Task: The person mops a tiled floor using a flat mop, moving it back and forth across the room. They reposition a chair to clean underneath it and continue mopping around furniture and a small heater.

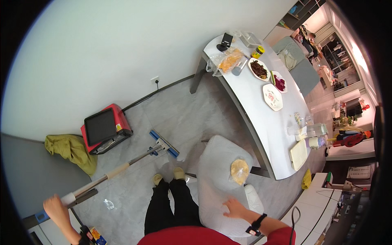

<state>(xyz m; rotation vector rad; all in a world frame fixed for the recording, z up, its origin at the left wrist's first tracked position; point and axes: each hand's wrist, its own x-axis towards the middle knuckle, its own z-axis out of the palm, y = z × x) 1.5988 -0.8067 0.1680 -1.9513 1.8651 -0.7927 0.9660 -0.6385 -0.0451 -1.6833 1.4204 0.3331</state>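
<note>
My left hand (56,209) is closed around the upper end of a mop pole. The long-handled mop (139,158) slants away from it, its blue and white head (164,144) on the grey floor. Over the light grey padded chair (216,161), my right hand (235,208) has its fingers apart and holds nothing. Whether it touches the chair cover cannot be made out. A round, flat, yellowish item in clear wrapping (239,171) lies on the chair, beyond my right hand.
Beside the wall stands a red and black machine (107,127), with a green cloth (71,150) next to it. Its cable runs to a wall socket (155,80). At the right, the white table (261,126) carries plates of food, bags and bottles. A white cabinet (310,204) stands at the lower right.
</note>
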